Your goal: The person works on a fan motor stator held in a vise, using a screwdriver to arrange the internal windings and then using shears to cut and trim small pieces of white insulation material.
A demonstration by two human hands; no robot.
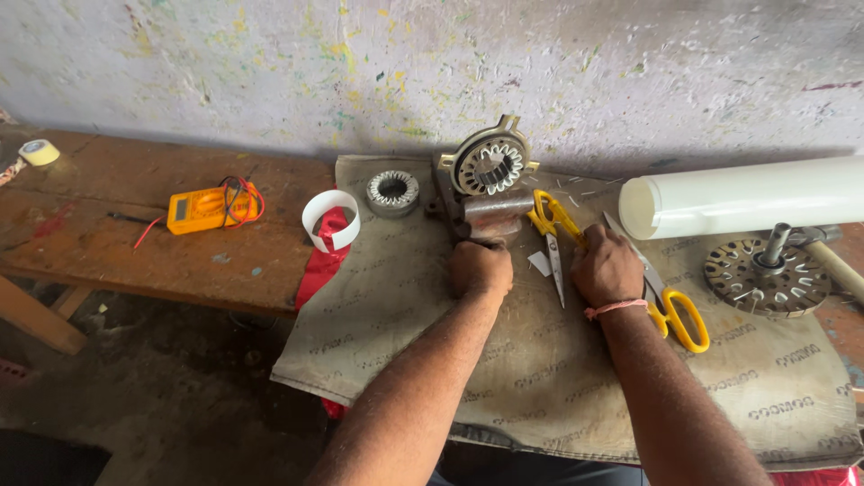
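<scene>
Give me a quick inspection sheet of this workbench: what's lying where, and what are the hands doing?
Surface: wooden bench, partly under a grey cloth.
Job's things: metal block below a toothed metal ring.
Clutter: two yellow scissors, white roll, slotted disc, tape loop.
Hands: left hand closed by the block; right hand closed beside the scissors.
Cables: red and black leads on a yellow meter.
Surroundings: paint-flecked wall.

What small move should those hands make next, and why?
Probably pick up the white slip with the right hand. It lies on the cloth between both fists, and the left hand is at the metal block below the slotted ring.
</scene>
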